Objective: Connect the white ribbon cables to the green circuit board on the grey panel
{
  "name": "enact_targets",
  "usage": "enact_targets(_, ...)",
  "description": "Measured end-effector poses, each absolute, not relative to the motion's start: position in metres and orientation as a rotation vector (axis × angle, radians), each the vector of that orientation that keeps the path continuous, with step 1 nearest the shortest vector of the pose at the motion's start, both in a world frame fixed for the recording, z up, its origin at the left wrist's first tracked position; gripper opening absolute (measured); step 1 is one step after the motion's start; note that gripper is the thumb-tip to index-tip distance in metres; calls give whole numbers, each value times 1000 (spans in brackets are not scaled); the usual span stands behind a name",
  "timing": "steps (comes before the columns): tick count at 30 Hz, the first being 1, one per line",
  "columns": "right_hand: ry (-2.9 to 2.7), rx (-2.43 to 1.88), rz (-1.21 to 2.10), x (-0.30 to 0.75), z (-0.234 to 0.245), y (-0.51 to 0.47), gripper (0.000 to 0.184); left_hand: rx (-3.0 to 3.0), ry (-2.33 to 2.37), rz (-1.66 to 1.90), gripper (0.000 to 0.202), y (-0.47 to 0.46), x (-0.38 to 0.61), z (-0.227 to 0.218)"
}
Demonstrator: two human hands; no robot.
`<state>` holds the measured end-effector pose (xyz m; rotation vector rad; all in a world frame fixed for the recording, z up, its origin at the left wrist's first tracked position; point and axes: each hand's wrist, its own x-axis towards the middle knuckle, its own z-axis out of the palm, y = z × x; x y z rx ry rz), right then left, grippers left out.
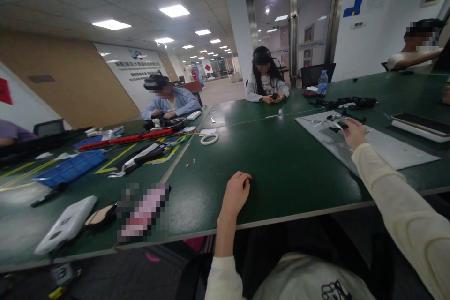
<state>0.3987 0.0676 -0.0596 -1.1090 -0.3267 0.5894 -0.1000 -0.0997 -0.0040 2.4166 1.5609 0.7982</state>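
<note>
My left hand (237,193) rests on the green table (277,164) near its front edge. Its fingers are curled loosely together, and nothing shows in them. Out to the right, my right hand (355,133) reaches over a flat grey board (386,147). Its fingers are closed on a small dark part (341,124) at the board's far side; the fingertips partly hide that part, and its kind is unclear. Thin black pieces and a pale strip (319,122) lie right beside these fingers.
A phone (422,123) lies right of the board, with black cables (346,102) and a water bottle (322,83) behind. A white tape roll (209,138), blue tray (70,168), white power bank (66,225) and pink phone (146,213) are leftward. Several people sit around the table.
</note>
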Motion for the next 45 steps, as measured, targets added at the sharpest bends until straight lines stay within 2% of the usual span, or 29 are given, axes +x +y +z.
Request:
enact_targets(3,-193,-1022,596,393,-46,70,28,2418,1559,797,26,-99,-100,-4)
enact_targets(10,-391,-731,619,372,4,62,23,2443,1550,809,26,-96,-101,-6)
enact_targets(15,-573,-703,839,327,24,43,21,2447,1543,817,26,-97,-101,-5)
enact_targets(24,-866,-775,1435,200,14,4,23,2466,1549,918,26,-100,-100,3)
enact_targets(29,-1259,-860,1597,167,-5,-10,35,2446,1560,1135,25,-100,-99,5)
enact_targets(32,-1524,-1033,1463,164,-18,-11,35,2421,1565,1186,25,-100,-98,6)
enact_targets(38,-1898,-1276,712,185,-24,2,23,2435,1557,1138,25,-100,-96,4)
enact_targets(43,-1826,-1420,662,252,-18,17,23,2473,1570,1076,24,-97,-97,2)
enact_targets(45,-1728,-1560,501,293,-20,21,24,2491,1564,1048,25,-96,-97,1)
